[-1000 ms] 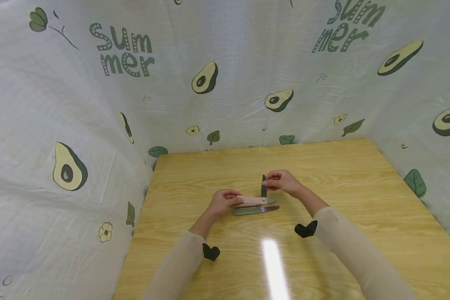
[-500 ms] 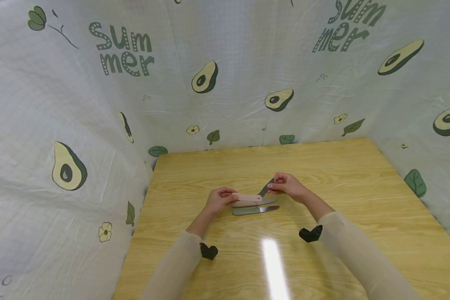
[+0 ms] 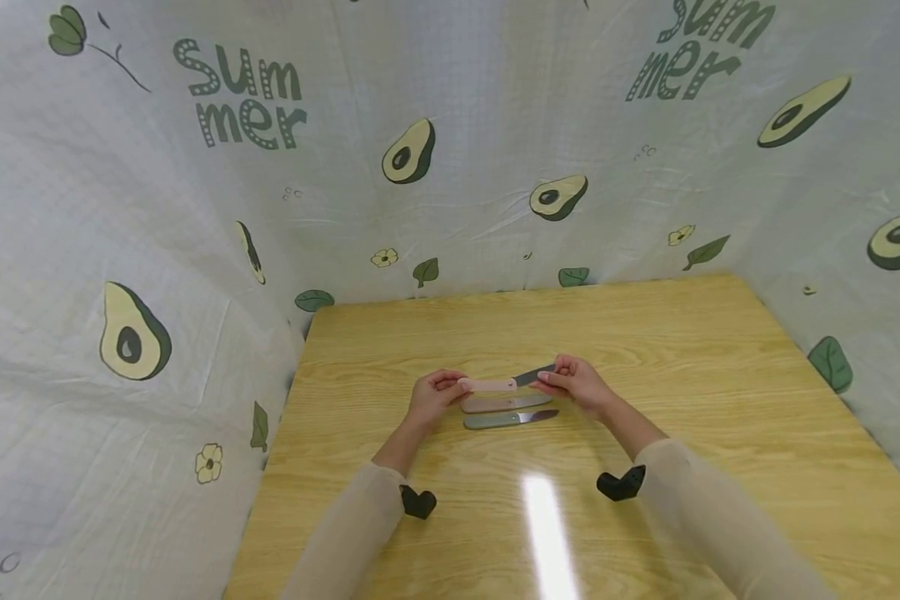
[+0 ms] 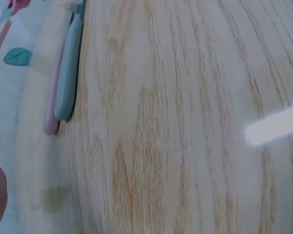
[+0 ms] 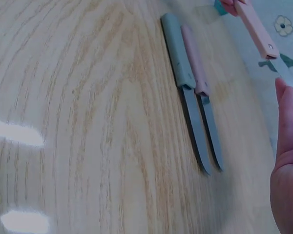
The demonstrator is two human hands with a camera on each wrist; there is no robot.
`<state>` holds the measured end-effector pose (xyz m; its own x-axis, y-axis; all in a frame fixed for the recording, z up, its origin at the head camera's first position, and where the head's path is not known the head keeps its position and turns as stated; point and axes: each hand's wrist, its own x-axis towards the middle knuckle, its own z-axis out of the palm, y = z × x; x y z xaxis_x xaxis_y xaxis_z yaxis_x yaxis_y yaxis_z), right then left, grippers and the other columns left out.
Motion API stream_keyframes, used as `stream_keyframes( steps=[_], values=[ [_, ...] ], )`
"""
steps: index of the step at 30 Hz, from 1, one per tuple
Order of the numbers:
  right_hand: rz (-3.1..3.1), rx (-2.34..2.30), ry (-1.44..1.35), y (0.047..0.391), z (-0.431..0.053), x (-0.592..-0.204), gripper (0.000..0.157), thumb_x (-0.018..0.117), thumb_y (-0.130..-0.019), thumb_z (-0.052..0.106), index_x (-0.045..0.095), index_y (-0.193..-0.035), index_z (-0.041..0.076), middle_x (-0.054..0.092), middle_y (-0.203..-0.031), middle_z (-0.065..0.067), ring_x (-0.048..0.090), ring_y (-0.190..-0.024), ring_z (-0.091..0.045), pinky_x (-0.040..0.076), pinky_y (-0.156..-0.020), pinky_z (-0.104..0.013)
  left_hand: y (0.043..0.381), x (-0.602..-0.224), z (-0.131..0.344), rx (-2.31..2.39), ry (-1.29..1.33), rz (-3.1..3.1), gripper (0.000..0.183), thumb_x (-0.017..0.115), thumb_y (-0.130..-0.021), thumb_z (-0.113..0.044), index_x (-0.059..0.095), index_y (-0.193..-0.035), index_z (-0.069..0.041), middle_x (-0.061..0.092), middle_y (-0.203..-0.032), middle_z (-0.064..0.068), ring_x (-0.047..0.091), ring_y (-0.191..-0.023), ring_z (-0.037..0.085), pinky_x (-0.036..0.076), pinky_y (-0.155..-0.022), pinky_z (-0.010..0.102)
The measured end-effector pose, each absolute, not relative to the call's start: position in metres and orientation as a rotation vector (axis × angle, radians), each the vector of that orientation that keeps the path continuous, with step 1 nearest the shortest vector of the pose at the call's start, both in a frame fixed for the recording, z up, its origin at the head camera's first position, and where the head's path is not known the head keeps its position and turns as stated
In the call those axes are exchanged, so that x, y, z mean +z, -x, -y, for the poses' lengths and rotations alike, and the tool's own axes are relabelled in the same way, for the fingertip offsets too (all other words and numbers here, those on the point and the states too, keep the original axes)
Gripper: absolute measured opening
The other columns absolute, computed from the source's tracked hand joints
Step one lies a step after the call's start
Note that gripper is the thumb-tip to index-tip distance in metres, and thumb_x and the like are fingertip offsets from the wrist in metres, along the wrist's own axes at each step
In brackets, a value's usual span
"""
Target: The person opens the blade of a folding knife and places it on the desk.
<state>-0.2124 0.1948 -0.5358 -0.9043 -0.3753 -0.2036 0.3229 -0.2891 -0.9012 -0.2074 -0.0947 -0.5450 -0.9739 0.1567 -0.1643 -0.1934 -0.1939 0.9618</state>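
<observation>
A folding knife with a pink handle [image 3: 491, 385] is held above the table between both hands. My left hand [image 3: 427, 400] pinches the end of its handle. My right hand [image 3: 587, 387] pinches the dark blade [image 3: 527, 377], which points right and slightly up, nearly in line with the handle. The right wrist view shows the rivet joint on the folding knife [image 5: 261, 34]. Below it on the table lie a pink-handled knife [image 3: 487, 405] and, nearer to me, a green-handled knife [image 3: 490, 422], side by side with blades to the right.
The wooden table [image 3: 420, 533] carries a bright light reflection at its front. White cloth [image 3: 465, 225] printed with avocados and leaves hangs along the back and both sides.
The folding knife's blade has swung from upright down to the right, opening out from the handle. Both hands have shifted slightly, lifting the handle away from the pink knife on the table.
</observation>
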Motion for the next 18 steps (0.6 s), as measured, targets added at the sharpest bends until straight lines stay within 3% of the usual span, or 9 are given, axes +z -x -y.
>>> stream_keyframes(
  steps=[9,18],
  values=[
    [-1.426,-2.381,-0.049,0.206,-0.185,-0.543,0.024,0.045,-0.099,-0.004,0.043,-0.079,0.008,0.074,-0.084,-0.007,0.074,-0.083,-0.014,0.057,-0.075,-0.018,0.208,-0.549,0.089,2.392,0.096,-1.77,0.015,0.062,-0.087,0.01,0.061,-0.102,0.014,0.07,-0.076,-0.003,0.07,-0.07,0.009,0.06,-0.071,0.023],
    [-1.408,-2.445,-0.08,0.203,-0.179,-0.547,0.023,0.047,-0.098,-0.005,0.048,-0.079,0.008,0.074,-0.084,-0.005,0.074,-0.081,-0.012,0.058,-0.075,-0.019,0.209,-0.553,0.088,2.41,0.111,-1.755,0.032,0.061,-0.087,0.012,0.049,-0.113,0.027,0.069,-0.074,-0.004,0.07,-0.069,0.008,0.059,-0.071,0.022]
  ],
)
